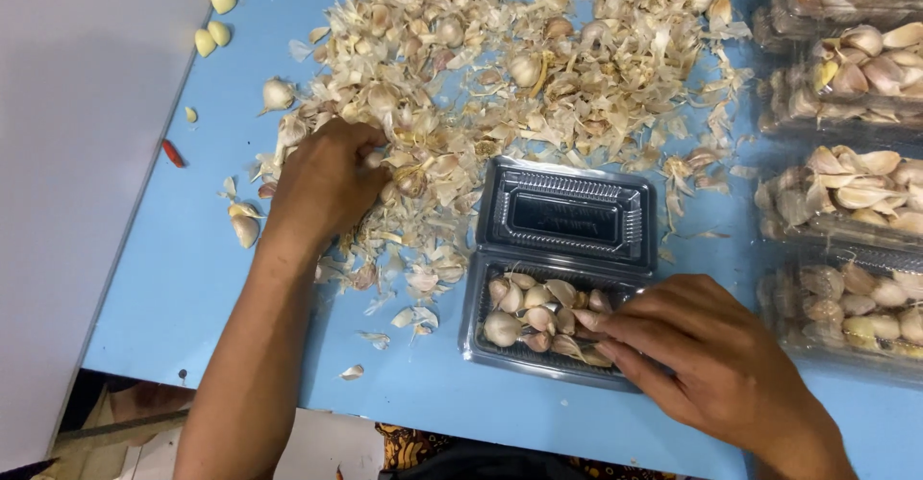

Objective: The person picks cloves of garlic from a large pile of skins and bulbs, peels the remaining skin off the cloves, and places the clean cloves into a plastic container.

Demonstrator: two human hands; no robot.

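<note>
We see the open clamshell box [562, 269] near the table's [173, 278] front edge, garlic cloves [534, 312] in it; the heap of skins [500, 67] lies behind, filled boxes [846, 182] along the right edge.

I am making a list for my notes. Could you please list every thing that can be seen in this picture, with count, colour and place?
table: one, light blue, under everything
heap of garlic cloves and skins: one, beige and white, upper middle
open clamshell box: one, clear plastic, lid back, centre, partly filled with cloves
filled boxes: at least four, clear, stacked at right edge
peeled cloves: three, pale yellow, upper left
small red piece: one, left table edge, too small to tell
left hand: one, in the heap's left side
right hand: one, fingertips in the open box
</note>
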